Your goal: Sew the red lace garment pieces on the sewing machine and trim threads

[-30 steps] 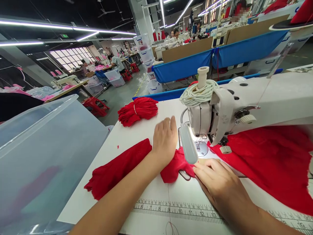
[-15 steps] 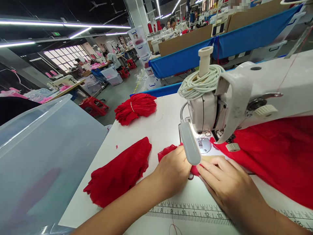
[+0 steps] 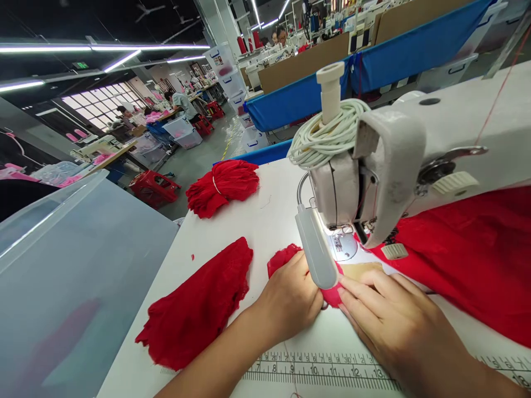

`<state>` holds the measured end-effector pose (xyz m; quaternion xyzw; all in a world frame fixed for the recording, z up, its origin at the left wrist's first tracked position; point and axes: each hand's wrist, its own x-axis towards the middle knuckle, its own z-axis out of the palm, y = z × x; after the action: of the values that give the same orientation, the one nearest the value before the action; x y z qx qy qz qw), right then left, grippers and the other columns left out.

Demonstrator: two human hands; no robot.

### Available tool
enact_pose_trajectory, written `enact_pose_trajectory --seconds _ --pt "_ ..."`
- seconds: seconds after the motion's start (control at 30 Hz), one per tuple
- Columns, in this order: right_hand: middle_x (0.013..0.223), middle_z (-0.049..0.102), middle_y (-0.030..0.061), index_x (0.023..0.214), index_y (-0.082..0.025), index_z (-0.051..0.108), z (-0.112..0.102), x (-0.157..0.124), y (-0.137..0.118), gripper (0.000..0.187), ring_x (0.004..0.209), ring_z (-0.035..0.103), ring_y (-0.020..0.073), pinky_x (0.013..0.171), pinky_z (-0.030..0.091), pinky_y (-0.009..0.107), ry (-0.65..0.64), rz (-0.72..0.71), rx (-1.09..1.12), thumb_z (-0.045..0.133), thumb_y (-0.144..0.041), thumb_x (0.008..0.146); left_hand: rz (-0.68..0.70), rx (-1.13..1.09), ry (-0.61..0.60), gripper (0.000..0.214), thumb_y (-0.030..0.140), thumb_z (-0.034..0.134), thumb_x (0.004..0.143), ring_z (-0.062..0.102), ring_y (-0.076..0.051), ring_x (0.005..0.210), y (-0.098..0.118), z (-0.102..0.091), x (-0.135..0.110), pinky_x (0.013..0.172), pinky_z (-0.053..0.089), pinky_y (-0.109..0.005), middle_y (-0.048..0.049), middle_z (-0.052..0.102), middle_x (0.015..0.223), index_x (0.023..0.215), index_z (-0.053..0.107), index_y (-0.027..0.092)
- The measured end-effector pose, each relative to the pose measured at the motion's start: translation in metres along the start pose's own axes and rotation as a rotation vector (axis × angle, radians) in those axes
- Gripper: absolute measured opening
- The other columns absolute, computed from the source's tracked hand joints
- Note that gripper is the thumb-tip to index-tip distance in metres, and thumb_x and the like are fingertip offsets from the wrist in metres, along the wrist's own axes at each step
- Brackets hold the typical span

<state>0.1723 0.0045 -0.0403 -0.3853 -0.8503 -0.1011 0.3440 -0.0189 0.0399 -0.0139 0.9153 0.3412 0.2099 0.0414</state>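
Note:
A small red fabric piece (image 3: 282, 257) lies on the white sewing table (image 3: 265, 221) in front of the white sewing machine (image 3: 398, 160). My left hand (image 3: 290, 298) rests on that piece with its fingers curled down, pressing it just left of the machine's lamp arm (image 3: 316, 254). My right hand (image 3: 390, 320) lies flat with fingers stretched toward the needle plate (image 3: 343, 246), its fingertips on the red piece's near edge. A large red cloth (image 3: 477, 260) spreads under the machine arm to the right.
A stack of red lace pieces (image 3: 199, 307) lies left of my hands. A tied red bundle (image 3: 222, 187) sits further back. A clear plastic bin (image 3: 70, 276) stands at the table's left edge. A printed ruler (image 3: 332, 371) runs along the near edge. Other workers sit at distant tables.
My left hand drew back from the far table onto the small red piece and pressed it by the lamp arm. The right hand stayed by the needle plate. The view dipped closer.

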Motion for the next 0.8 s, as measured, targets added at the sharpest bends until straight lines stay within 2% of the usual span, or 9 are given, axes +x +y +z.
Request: enact_pose_trajectory --seconds 0.13,0.23,0.3,0.57,0.8 --pt "0.084 0.071 0.0056 0.081 -0.019 0.069 -0.0029 0.0006 0.0022 0.025 0.083 0.059 0.0214 0.073 0.041 0.036 -0.018 0.031 -0.010 0.047 -0.013 0.091 0.026 0.001 0.019 0.021 0.009 0.042 0.085 0.062 -0.025 0.097 -0.0023 -0.0007 0.0002 0.079 0.058 -0.040 -0.0122 0.066 0.093 0.089 0.062 0.015" --pt "0.097 0.072 0.0073 0.082 -0.019 0.069 -0.0053 0.0020 0.0023 0.028 0.090 0.060 0.0220 0.075 0.042 0.036 -0.037 0.038 -0.003 0.043 -0.011 0.091 0.052 0.011 0.029 0.021 0.009 0.042 0.085 0.062 -0.025 0.097 -0.0036 -0.0003 -0.0001 0.080 0.058 -0.041 -0.0115 0.067 0.092 0.086 0.063 0.015" --pt "0.104 0.072 0.0068 0.081 -0.019 0.068 -0.0048 0.0015 0.0011 0.028 0.089 0.060 0.0214 0.074 0.042 0.036 -0.035 0.048 0.021 0.044 -0.010 0.090 0.068 0.023 0.040 0.021 0.008 0.043 0.084 0.062 -0.026 0.096 -0.0036 0.0005 0.0002 0.079 0.057 -0.041 -0.0118 0.067 0.091 0.085 0.062 0.015" --pt "0.086 0.071 0.0068 0.067 -0.020 0.062 0.0021 -0.0022 -0.0024 0.029 0.077 0.056 0.0198 0.071 0.038 0.035 -0.034 0.048 0.014 0.046 -0.008 0.088 0.046 0.028 0.023 0.020 0.010 0.042 0.087 0.061 -0.023 0.088 -0.0023 0.0029 0.0041 0.072 0.056 -0.039 -0.0111 0.066 0.090 0.080 0.060 0.016" --pt "0.094 0.073 0.0060 0.073 -0.020 0.066 -0.0010 0.0010 -0.0025 0.031 0.082 0.058 0.0204 0.074 0.040 0.035 -0.042 0.059 -0.010 0.043 -0.007 0.090 0.058 0.055 0.012 0.021 0.011 0.042 0.088 0.061 -0.025 0.093 -0.0054 0.0037 0.0078 0.080 0.056 -0.042 -0.0111 0.066 0.090 0.080 0.060 0.017"
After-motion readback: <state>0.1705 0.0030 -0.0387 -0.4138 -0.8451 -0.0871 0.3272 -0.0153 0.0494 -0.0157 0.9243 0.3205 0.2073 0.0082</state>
